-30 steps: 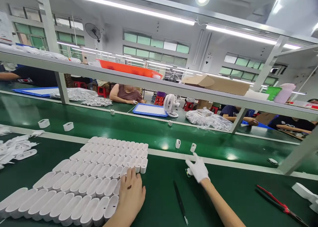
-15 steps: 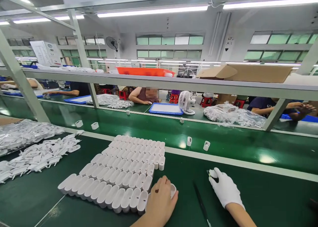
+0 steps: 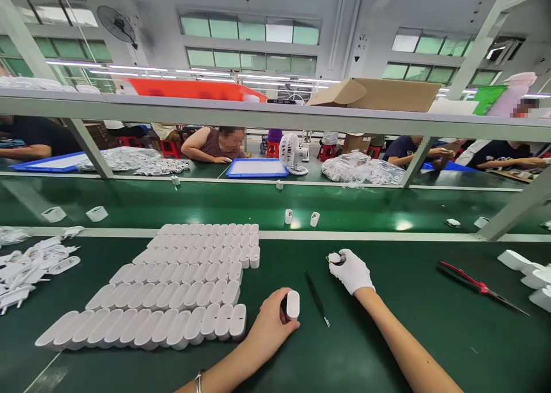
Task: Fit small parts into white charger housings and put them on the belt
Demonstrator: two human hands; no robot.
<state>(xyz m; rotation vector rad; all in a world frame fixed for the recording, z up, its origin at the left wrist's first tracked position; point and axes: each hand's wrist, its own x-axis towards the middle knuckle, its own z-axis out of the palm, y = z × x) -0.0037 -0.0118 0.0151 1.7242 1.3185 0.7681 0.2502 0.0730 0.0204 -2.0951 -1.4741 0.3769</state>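
Note:
My left hand (image 3: 271, 319), bare, is closed around a white oval plastic housing (image 3: 293, 305), held up off the bench with its rounded face showing. My right hand (image 3: 352, 271) wears a white glove and pinches a small white part (image 3: 333, 258) with a thin yellowish bit at its edge; its kind is unclear. Between the hands lies a pair of black tweezers (image 3: 317, 299), tips towards me. Left of my left hand, open white oval housings (image 3: 185, 326) stand in several close rows, some with a small dark slot inside.
Red-handled pliers (image 3: 477, 284) lie on the right, near more white housings (image 3: 538, 278). Loose white plastic parts (image 3: 34, 267) are piled at the left. Beyond the pale strip, a green conveyor belt (image 3: 241, 201) carries several white pieces. Metal posts (image 3: 525, 201) hold a shelf (image 3: 258, 113); co-workers sit opposite.
The view has turned right and the pliers have come into sight. My left hand has lifted a housing away from the end of the front row. My right hand still pinches the small part.

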